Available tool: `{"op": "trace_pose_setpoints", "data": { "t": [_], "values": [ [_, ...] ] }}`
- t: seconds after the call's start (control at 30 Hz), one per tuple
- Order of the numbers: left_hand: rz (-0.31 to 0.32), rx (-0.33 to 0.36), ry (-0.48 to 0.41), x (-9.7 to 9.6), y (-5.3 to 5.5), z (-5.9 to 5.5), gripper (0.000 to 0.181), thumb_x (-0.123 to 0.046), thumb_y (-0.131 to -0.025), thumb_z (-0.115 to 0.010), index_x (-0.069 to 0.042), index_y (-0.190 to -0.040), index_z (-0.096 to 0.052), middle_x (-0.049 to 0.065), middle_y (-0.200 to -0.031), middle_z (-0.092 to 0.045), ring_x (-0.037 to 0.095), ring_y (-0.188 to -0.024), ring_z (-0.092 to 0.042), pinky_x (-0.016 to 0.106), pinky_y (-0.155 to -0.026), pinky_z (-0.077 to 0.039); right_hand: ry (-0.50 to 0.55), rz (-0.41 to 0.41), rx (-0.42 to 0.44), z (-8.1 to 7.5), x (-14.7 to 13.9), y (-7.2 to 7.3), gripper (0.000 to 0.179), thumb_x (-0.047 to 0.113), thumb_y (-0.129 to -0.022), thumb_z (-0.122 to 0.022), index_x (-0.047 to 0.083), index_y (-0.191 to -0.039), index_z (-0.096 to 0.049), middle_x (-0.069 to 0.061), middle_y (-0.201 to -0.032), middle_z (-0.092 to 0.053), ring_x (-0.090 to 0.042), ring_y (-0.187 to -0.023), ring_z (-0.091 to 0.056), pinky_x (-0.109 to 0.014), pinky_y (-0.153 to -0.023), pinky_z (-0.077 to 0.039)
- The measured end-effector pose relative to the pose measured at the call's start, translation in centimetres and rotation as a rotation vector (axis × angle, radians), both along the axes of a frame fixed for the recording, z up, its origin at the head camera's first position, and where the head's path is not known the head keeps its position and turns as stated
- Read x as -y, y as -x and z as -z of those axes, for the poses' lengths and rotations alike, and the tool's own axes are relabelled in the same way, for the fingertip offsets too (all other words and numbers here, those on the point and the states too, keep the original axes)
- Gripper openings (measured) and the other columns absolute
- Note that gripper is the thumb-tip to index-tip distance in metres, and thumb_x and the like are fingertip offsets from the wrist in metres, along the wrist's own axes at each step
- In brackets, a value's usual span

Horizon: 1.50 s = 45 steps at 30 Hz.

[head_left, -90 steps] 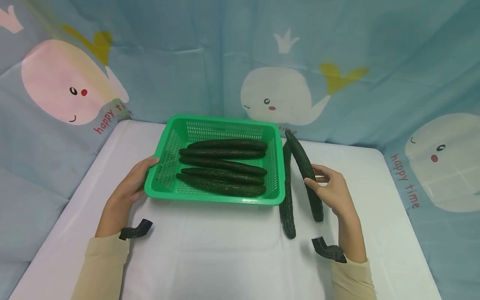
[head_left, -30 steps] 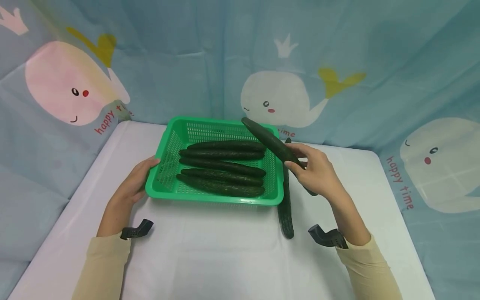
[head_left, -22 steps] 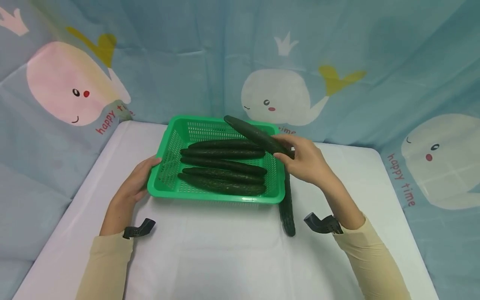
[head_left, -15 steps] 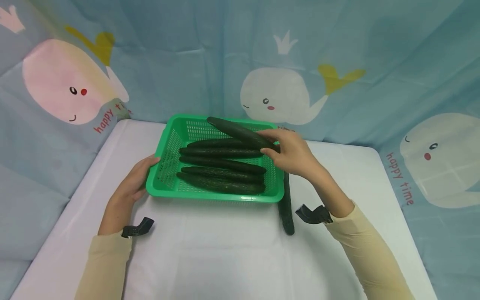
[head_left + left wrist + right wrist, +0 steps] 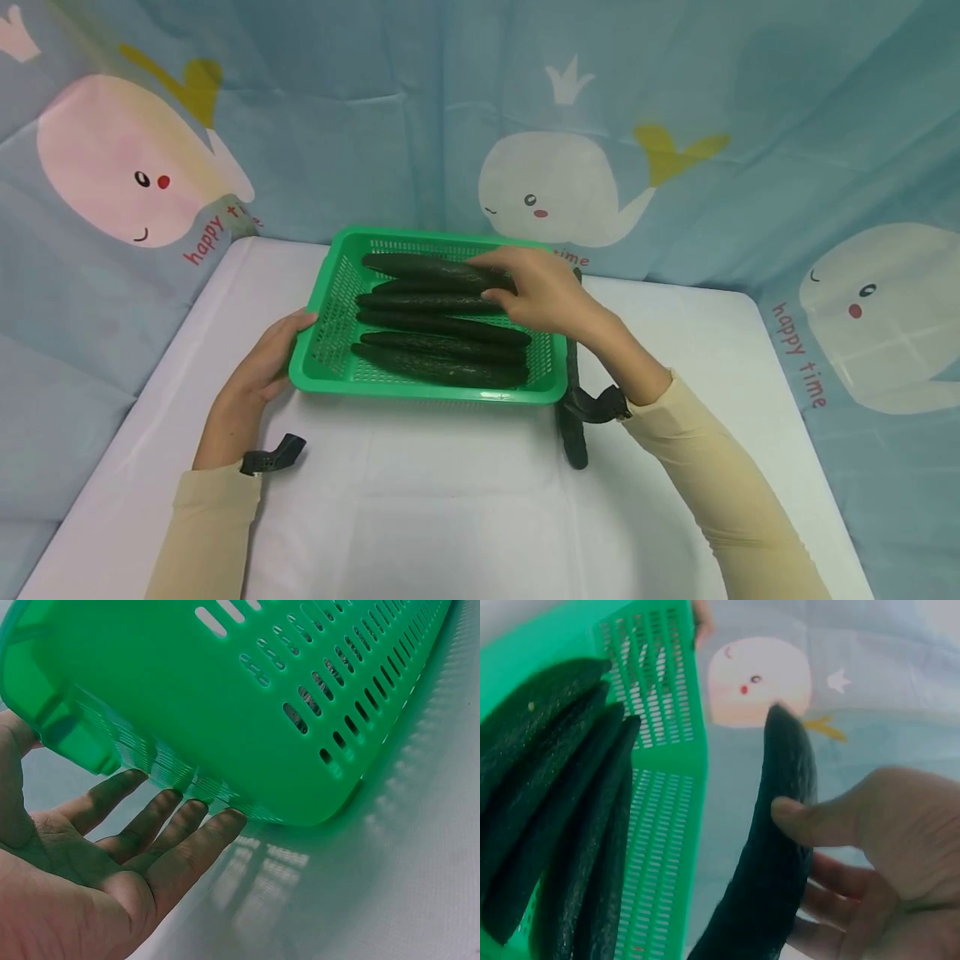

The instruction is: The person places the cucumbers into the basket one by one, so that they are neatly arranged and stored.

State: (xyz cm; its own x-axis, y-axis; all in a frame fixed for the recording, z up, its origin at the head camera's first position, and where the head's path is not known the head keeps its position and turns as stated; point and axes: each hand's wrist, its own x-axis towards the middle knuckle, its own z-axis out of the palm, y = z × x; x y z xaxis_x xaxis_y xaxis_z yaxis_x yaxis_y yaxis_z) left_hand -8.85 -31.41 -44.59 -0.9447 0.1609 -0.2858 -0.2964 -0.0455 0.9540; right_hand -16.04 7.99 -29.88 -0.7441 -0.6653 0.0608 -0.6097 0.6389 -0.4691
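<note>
Several dark green cucumbers [image 5: 442, 371] lie side by side in a green plastic basket [image 5: 420, 395] with slotted walls. My right hand [image 5: 543, 287] holds another cucumber [image 5: 412, 267] by its right part, above the back of the basket. The right wrist view shows the thumb on one side of that held cucumber [image 5: 769, 847] and the fingers on the other. At the basket's left end is my left hand [image 5: 273, 354], its thumb at the rim. In the left wrist view, its fingertips [image 5: 232, 819] touch the outside of the slotted wall.
One more cucumber [image 5: 573, 437] lies on the white table [image 5: 450, 517] along the basket's right side, partly hidden by the right wrist's black camera mount [image 5: 600, 406]. A blue curtain [image 5: 420, 125] with printed whales hangs behind the table.
My right hand has lifted the cucumber from the table at the right and carried it left over the basket, turning it nearly level with the others. My left hand stays at the rim.
</note>
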Motion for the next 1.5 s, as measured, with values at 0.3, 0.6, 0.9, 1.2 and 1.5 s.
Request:
{"op": "trace_pose_setpoints", "data": {
  "t": [0.3,0.6,0.9,1.2,1.5],
  "values": [
    [-0.002,-0.008,0.011,-0.1,0.0,0.0,0.077,-0.041,-0.113,-0.045,0.004,-0.167,-0.015,-0.014,-0.122,-0.071,0.001,-0.108,-0.074,0.021,-0.091,-0.064,-0.107,-0.101,-0.060,0.7,1.7,1.2,0.042,0.020,-0.103,-0.071,0.022,-0.145,-0.066,-0.003,-0.143,-0.069,-0.018,-0.077,-0.061,-0.029,-0.056,-0.038],
    [-0.011,0.001,0.002,-0.1,0.0,0.0,0.076,-0.040,-0.113,-0.045,0.003,-0.168,-0.013,-0.016,-0.123,-0.070,0.001,-0.109,-0.074,0.021,-0.092,-0.063,-0.113,-0.131,0.021,1.5,3.1,2.0,0.042,0.017,-0.104,-0.068,0.018,-0.146,-0.065,-0.004,-0.148,-0.066,-0.024,-0.121,-0.068,-0.039,-0.078,-0.057],
    [-0.011,0.020,0.009,-0.2,0.1,-0.3,0.077,-0.041,-0.113,-0.046,0.002,-0.168,-0.014,-0.014,-0.122,-0.070,0.002,-0.107,-0.074,0.021,-0.091,-0.064,-0.095,-0.086,0.020,2.4,4.0,2.3,0.040,0.014,-0.104,-0.068,0.018,-0.143,-0.067,-0.005,-0.143,-0.069,-0.023,-0.095,-0.067,-0.032,-0.062,-0.045],
    [-0.023,0.021,-0.006,-0.1,-0.1,-0.2,0.077,-0.039,-0.113,-0.047,0.002,-0.168,-0.013,-0.014,-0.122,-0.070,0.001,-0.108,-0.073,0.020,-0.091,-0.063,0.002,0.008,0.063,3.5,3.3,2.3,0.043,0.026,-0.105,-0.067,0.016,-0.147,-0.063,-0.008,-0.153,-0.059,-0.027,-0.125,-0.068,-0.047,-0.090,-0.061],
    [-0.017,0.018,-0.010,-0.1,0.0,0.1,0.078,-0.040,-0.113,-0.047,0.002,-0.168,-0.012,-0.014,-0.125,-0.068,0.001,-0.110,-0.073,0.021,-0.092,-0.063,0.070,0.022,0.112,2.7,0.0,1.1,0.045,0.028,-0.106,-0.066,0.012,-0.147,-0.061,-0.011,-0.150,-0.059,-0.031,-0.127,-0.068,-0.049,-0.105,-0.058]
  ]
}}
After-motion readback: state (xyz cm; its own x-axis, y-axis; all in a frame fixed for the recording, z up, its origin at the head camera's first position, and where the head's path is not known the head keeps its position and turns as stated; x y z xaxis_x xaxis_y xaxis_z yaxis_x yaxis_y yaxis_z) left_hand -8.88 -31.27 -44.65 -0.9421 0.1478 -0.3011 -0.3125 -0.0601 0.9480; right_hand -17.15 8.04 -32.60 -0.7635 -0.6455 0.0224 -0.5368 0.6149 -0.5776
